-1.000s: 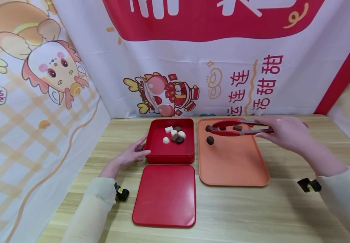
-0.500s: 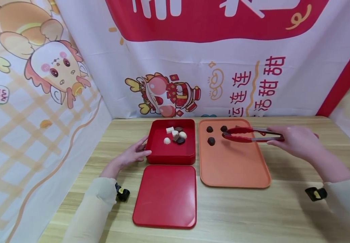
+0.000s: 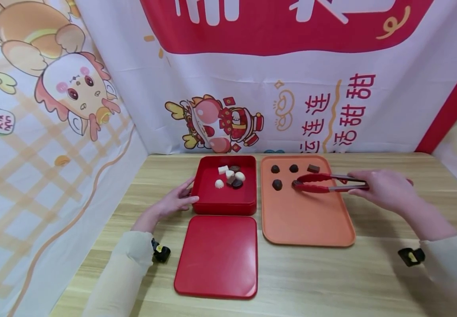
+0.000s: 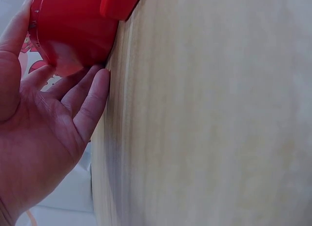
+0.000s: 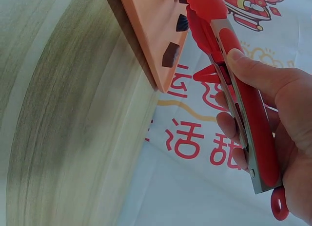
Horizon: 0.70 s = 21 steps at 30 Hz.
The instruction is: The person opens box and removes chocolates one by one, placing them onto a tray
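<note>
"Pale wood-grain table (image 3: 315, 281), printed cloth (image 3: 228, 66) behind. Grip?"

"Right hand (image 3: 384, 188) curled round tongs (image 3: 315, 178). Left hand (image 3: 176, 200) well apart from it, fingers loosely extended against red box (image 3: 224, 209)."

"Tongs' lie?"

"Over orange tray (image 3: 307, 224), long axis roughly crosswise. Tips point left, at a dark piece (image 3: 295, 183); can't tell whether it's pinched."

"Materials?"

"Tongs: metal arms, red handle covers, red scalloped heads. Box glossy, squarish, holding white and dark pieces (image 3: 239, 176). Tray flat, round-cornered. Smooth red lid (image 3: 217, 257) just nearside of box."
</note>
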Tool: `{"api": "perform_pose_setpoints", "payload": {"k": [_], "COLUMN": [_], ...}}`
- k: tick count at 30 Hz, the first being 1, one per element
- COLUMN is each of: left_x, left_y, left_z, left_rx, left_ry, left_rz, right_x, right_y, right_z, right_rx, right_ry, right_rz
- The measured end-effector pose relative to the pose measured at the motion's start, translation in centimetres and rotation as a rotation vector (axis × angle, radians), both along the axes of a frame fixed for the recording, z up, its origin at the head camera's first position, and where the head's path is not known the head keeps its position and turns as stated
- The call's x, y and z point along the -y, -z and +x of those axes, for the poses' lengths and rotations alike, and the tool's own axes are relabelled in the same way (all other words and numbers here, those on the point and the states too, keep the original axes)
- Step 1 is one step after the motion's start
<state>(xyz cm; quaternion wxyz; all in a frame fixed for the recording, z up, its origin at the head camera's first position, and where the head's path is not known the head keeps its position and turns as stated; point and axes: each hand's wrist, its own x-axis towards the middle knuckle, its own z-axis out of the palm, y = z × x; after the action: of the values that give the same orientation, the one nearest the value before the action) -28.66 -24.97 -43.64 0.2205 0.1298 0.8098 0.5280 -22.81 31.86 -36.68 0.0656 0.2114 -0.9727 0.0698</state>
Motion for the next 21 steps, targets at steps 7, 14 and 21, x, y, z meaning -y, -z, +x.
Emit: {"api": "perform_pose_setpoints", "payload": {"k": [7,14,21], "left_x": [0.02,0.01,0.10], "left_y": [0.00,-0.07,-0.01], "left_z": [0.03,0.19,0.01], "left_rx": [0.001,0.000,0.002], "left_ry": [0.001,-0.001,-0.006], "left_rz": [0.002,0.002,-0.014], "right_x": [0.15,0.15,-0.16], "right_y": [0.09,0.29,0.59], "right_z": [-0.06,-0.21,-0.15], "right_rx": [0.014,0.035,0.064], "right_ry": [0.004,0.014,0.039], "right_rz": [0.014,0.005,-0.012]}}
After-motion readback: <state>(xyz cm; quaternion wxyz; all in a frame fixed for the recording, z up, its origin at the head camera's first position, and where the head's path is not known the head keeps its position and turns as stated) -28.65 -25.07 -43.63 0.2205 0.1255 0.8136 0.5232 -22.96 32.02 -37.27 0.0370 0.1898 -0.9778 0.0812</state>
